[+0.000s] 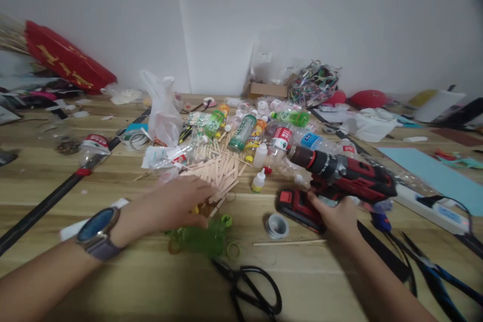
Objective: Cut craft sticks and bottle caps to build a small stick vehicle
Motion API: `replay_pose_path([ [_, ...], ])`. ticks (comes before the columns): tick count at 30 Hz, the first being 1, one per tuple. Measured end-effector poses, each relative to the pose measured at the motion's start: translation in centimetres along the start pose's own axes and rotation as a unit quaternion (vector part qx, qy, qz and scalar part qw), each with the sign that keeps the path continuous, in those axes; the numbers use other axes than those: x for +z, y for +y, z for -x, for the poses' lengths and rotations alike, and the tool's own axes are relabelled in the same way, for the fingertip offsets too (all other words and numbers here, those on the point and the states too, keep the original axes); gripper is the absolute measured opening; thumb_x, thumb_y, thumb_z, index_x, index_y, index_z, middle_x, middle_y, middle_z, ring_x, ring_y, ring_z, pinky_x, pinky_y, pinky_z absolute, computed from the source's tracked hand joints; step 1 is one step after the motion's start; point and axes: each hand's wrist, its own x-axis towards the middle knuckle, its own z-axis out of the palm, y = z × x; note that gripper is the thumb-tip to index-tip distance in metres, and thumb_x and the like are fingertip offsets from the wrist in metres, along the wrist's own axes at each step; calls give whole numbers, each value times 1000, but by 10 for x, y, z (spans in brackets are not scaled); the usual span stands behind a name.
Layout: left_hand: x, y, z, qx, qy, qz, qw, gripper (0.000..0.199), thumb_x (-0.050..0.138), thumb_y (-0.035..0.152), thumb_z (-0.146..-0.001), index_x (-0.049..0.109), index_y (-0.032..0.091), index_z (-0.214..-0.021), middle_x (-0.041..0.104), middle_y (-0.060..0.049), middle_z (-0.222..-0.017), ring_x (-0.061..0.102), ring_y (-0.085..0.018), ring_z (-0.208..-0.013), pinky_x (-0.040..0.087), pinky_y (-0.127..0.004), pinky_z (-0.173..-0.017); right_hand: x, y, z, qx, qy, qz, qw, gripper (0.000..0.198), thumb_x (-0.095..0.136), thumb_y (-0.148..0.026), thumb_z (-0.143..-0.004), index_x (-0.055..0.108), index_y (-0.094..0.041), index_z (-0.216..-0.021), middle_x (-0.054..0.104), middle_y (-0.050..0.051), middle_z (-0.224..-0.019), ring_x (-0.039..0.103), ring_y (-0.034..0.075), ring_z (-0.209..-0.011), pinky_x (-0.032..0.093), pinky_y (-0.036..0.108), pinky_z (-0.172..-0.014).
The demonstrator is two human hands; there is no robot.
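Observation:
My right hand (pixel 339 216) is wrapped round the handle of a red and black cordless drill (pixel 350 171), its chuck pointing left and its battery low over the table. My left hand (pixel 184 201), with a watch on the wrist, reaches over a green plastic bottle (pixel 199 239) that lies on its side. Its thumb and fingers are apart, close to a heap of wooden craft sticks (pixel 222 171). Something small and yellow-orange shows under the palm, too covered to name. A roll of grey wire or solder (pixel 277 226) sits between the two hands.
Black-handled scissors (pixel 256 287) lie in front. Several plastic bottles (pixel 245 131) and small white dropper bottles (pixel 258 180) crowd the middle. Pliers (pixel 426 261) and a white power strip (pixel 433 211) are at right. A white plastic bag (pixel 162 110) stands behind the sticks.

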Motion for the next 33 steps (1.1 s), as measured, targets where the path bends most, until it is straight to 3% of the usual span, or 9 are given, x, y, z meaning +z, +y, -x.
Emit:
replay_pose_path([
  [4,42,19,20,-23,-78,-41,996,89,86,50,-67,49,17,-141,63,-18,-132,59,-38,-119,46,-50,-99,1,-5,-4,9,-4,7,1000,25,71,-41,-83,68,-17,-87,71,6,-92,67,22,-88,53,43,-86],
  [7,57,24,25,-23,-81,-36,996,81,83,38,-73,48,15,-142,64,-19,-131,60,-38,-117,47,-49,-98,-1,-9,-9,14,-31,11,999,27,69,-45,-83,67,-18,-86,71,7,-93,67,25,-90,51,43,-87],
  [11,47,24,31,-38,-43,53,997,50,72,27,-81,57,19,-128,68,-14,-123,65,-33,-111,51,-43,-92,-18,-9,0,27,-42,34,998,35,73,-52,-73,65,-22,-88,70,12,-93,66,34,-88,50,44,-79],
  [15,30,28,39,-69,17,175,982,60,74,28,-81,48,24,-136,63,-11,-134,61,-28,-120,49,-38,-98,-41,-30,41,41,37,84,995,46,59,-61,-84,60,-25,-113,62,18,-112,57,46,-109,43,59,-90],
  [17,27,33,40,-61,31,210,975,63,75,28,-82,45,27,-139,61,-9,-137,58,-26,-124,48,-38,-101,-44,-55,67,6,56,87,995,37,53,-55,-92,60,-30,-119,61,14,-115,56,43,-112,41,58,-96],
  [21,32,48,33,-18,54,236,970,58,68,32,-89,44,31,-142,58,-6,-139,54,-24,-128,47,-37,-106,-26,-117,99,-160,-118,-39,979,26,61,-36,-93,64,-33,-118,67,5,-110,65,26,-97,55,36,-82],
  [26,38,59,26,16,80,201,976,65,60,26,-92,35,36,-151,54,-7,-145,47,-27,-135,45,-44,-110,4,-157,102,-135,-251,-237,929,43,62,-22,-92,57,-31,-134,64,4,-125,63,21,-107,54,32,-89],
  [30,45,57,28,65,136,165,975,62,61,23,-92,39,31,-149,48,-12,-148,38,-30,-142,34,-52,-117,13,-155,105,-109,-291,-322,894,47,55,-15,-93,55,-36,-135,59,2,-135,56,21,-125,48,35,-102],
  [33,50,65,30,-45,203,220,953,62,67,25,-87,45,37,-144,29,-8,-162,13,-37,-152,17,-63,-121,17,-145,107,-125,-224,-311,915,43,53,-11,-94,55,-35,-131,58,3,-133,55,22,-126,48,37,-104],
])
